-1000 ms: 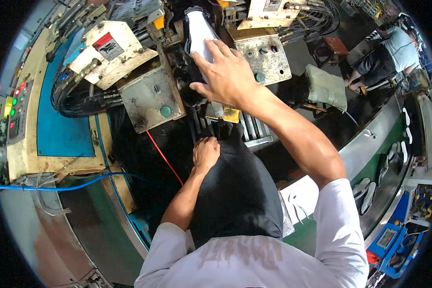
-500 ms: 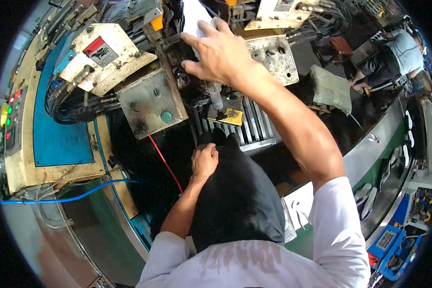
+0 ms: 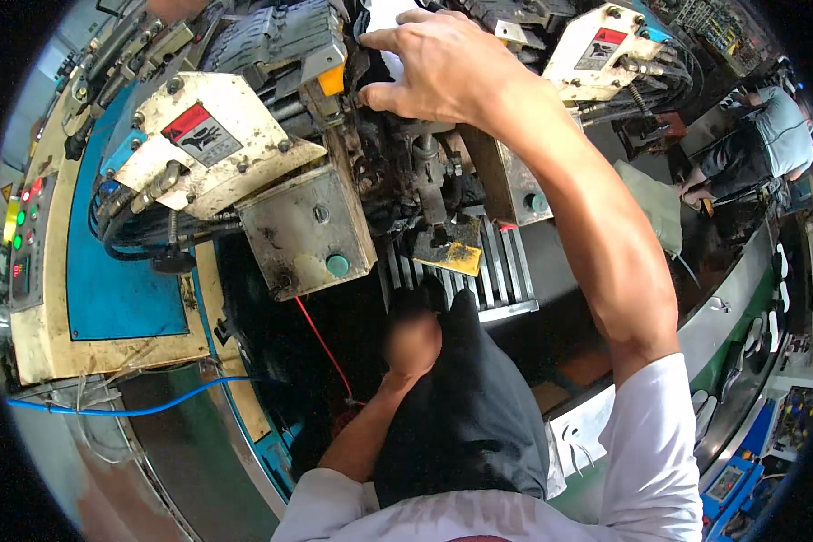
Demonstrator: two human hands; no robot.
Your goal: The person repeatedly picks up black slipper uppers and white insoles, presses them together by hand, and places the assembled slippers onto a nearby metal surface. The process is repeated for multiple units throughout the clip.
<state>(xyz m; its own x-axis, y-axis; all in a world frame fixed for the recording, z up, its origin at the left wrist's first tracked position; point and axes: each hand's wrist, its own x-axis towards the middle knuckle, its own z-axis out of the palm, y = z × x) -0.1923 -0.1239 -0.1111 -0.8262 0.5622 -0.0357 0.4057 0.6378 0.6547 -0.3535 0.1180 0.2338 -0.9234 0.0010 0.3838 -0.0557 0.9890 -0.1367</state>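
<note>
My right hand (image 3: 447, 68) reaches up to the machine's middle, fingers and thumb stretched apart. It is over a white piece (image 3: 387, 16), whose kind I cannot make out; most of it is hidden behind the hand or beyond the top edge. Whether the fingertips press on it does not show. Below the hand stands a dark, greasy metal post (image 3: 427, 172). My left hand (image 3: 413, 345) rests low over my dark trousers, near a knee. It is blurred, so its fingers cannot be read, and nothing shows in it.
Metal boxes with green buttons, a left box (image 3: 307, 237) and a right box (image 3: 528, 185), flank the middle. A cream guard (image 3: 203, 135) bears hoses. A yellow-edged block (image 3: 461, 259) lies on a slatted grate (image 3: 506, 271). A co-worker (image 3: 772, 135) sits at far right.
The view has shifted, so the machine appears lower and further right. My right hand stays at the white piece, fingers still spread. My left hand remains low by my knee, now blurred.
</note>
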